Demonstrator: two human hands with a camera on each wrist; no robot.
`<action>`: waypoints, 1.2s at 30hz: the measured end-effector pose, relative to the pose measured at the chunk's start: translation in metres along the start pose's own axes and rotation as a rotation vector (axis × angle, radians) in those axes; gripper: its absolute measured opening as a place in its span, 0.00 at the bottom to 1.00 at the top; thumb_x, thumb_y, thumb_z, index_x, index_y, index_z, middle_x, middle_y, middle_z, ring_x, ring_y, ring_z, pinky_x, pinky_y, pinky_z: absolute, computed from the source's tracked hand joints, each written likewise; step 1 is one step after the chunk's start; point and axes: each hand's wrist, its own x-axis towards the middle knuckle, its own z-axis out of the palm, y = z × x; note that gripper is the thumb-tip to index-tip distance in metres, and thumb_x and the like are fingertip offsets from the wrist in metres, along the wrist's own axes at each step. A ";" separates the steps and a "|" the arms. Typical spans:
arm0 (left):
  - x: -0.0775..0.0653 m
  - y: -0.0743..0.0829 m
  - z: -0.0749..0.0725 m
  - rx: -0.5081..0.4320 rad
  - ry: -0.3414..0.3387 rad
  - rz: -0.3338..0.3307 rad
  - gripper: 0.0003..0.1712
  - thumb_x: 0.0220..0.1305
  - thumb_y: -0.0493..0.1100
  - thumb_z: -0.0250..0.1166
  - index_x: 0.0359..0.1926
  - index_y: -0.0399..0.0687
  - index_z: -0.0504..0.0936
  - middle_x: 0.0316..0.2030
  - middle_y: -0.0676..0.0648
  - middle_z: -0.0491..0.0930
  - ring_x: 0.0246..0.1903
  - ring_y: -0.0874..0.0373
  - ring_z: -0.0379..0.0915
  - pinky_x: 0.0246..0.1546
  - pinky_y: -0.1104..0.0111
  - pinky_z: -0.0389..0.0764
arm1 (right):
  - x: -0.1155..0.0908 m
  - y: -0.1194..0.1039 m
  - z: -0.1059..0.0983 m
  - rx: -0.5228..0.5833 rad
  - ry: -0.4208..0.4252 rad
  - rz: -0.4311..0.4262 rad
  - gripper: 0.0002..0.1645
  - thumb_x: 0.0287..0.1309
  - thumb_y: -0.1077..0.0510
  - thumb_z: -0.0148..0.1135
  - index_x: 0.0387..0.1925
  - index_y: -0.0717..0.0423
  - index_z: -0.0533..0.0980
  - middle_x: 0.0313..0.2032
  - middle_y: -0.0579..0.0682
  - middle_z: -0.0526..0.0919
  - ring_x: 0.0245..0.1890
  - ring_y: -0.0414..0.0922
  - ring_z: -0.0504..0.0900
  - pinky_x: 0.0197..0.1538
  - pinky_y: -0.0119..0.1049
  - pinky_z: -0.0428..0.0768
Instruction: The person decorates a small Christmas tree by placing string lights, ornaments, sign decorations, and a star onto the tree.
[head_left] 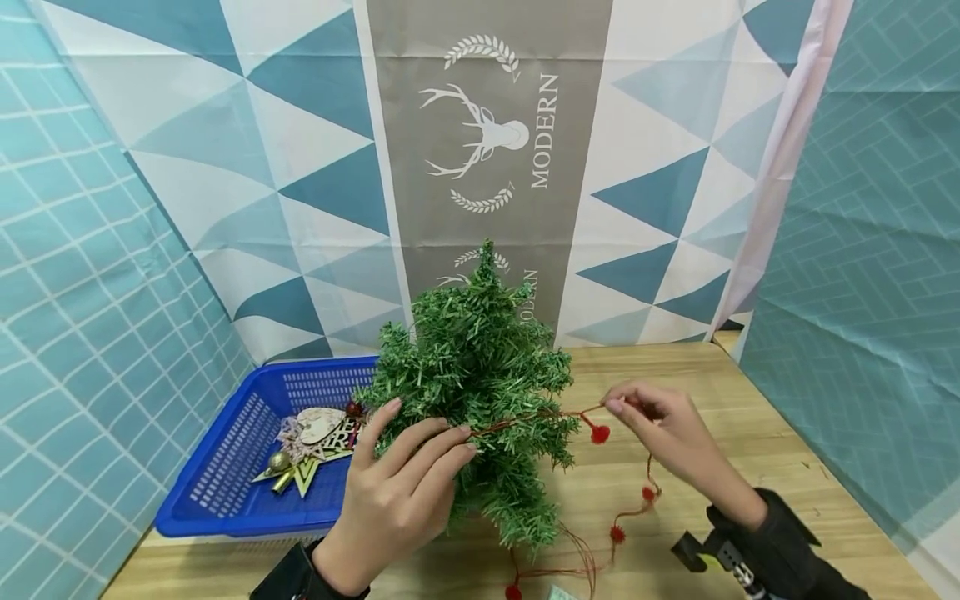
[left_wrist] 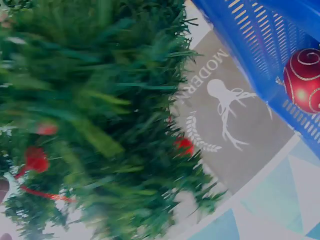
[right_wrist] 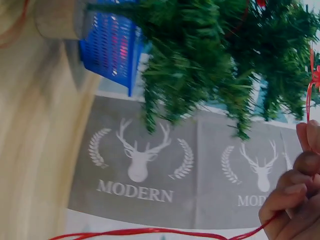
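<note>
We see the left hand (head_left: 397,483) reaching its fingers against the tree (head_left: 480,358) (whether they pinch anything, we cannot tell); the red string (head_left: 581,414) crosses the tree's front to the right hand (head_left: 667,425), which pinches it, probably for tautness. At left, the tree partly blocks our basket (head_left: 225,527) of ornaments (head_left: 321,425); slack string trails over the table (head_left: 720,400) at right.

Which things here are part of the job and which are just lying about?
In use:
Green tree
Red pom-pom string, across the tree
Right hand, holding the string
Left hand, at the tree

Lying about, seemingly:
Blue basket
Gold star, inside it
Gold ball, inside it
Red ball, inside it
</note>
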 end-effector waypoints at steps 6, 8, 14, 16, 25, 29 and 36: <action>0.161 0.039 -0.067 0.198 -0.060 0.043 0.21 0.59 0.52 0.53 0.47 0.46 0.77 0.50 0.43 0.74 0.48 0.46 0.69 0.49 0.47 0.63 | -0.020 0.022 0.009 0.007 -0.085 0.004 0.13 0.54 0.70 0.53 0.35 0.51 0.77 0.25 0.39 0.75 0.14 0.34 0.61 0.17 0.26 0.64; 0.205 0.052 -0.080 0.292 -0.174 0.078 0.19 0.64 0.47 0.45 0.46 0.46 0.78 0.48 0.44 0.76 0.46 0.49 0.71 0.47 0.55 0.69 | -0.022 0.025 0.009 -0.004 -0.090 -0.008 0.14 0.54 0.71 0.53 0.36 0.51 0.77 0.26 0.39 0.75 0.14 0.33 0.61 0.17 0.26 0.64; 0.234 0.065 -0.080 0.362 -0.409 0.096 0.25 0.67 0.33 0.36 0.38 0.45 0.82 0.36 0.47 0.81 0.35 0.56 0.75 0.38 0.69 0.75 | -0.027 0.017 0.005 0.012 -0.171 0.039 0.13 0.55 0.70 0.52 0.37 0.52 0.77 0.22 0.39 0.73 0.16 0.33 0.64 0.17 0.28 0.66; 0.225 0.063 -0.078 0.334 -0.372 0.108 0.24 0.67 0.32 0.37 0.36 0.43 0.82 0.33 0.46 0.81 0.33 0.57 0.76 0.37 0.70 0.75 | -0.030 0.014 0.001 0.053 -0.213 0.062 0.13 0.56 0.70 0.50 0.37 0.53 0.77 0.21 0.40 0.73 0.16 0.34 0.65 0.17 0.28 0.67; 0.200 0.039 -0.092 0.059 -0.109 0.170 0.15 0.64 0.32 0.46 0.35 0.38 0.81 0.33 0.42 0.81 0.32 0.54 0.77 0.35 0.69 0.76 | -0.025 0.009 -0.022 0.151 -0.166 -0.203 0.21 0.48 0.79 0.52 0.37 0.54 0.77 0.26 0.42 0.76 0.17 0.33 0.64 0.17 0.24 0.64; 0.199 0.032 -0.100 -0.054 -0.035 0.160 0.14 0.64 0.32 0.47 0.35 0.36 0.80 0.33 0.41 0.81 0.32 0.55 0.77 0.36 0.70 0.75 | 0.005 -0.016 -0.031 0.113 -0.111 -0.377 0.13 0.52 0.72 0.54 0.37 0.56 0.77 0.22 0.41 0.71 0.17 0.30 0.60 0.18 0.23 0.60; 0.191 0.024 -0.095 -0.120 0.062 0.201 0.12 0.63 0.32 0.49 0.35 0.35 0.80 0.31 0.41 0.81 0.30 0.55 0.77 0.32 0.70 0.76 | 0.048 -0.047 -0.030 -0.006 -0.032 -0.384 0.09 0.52 0.69 0.57 0.32 0.54 0.78 0.17 0.39 0.66 0.16 0.31 0.58 0.18 0.25 0.57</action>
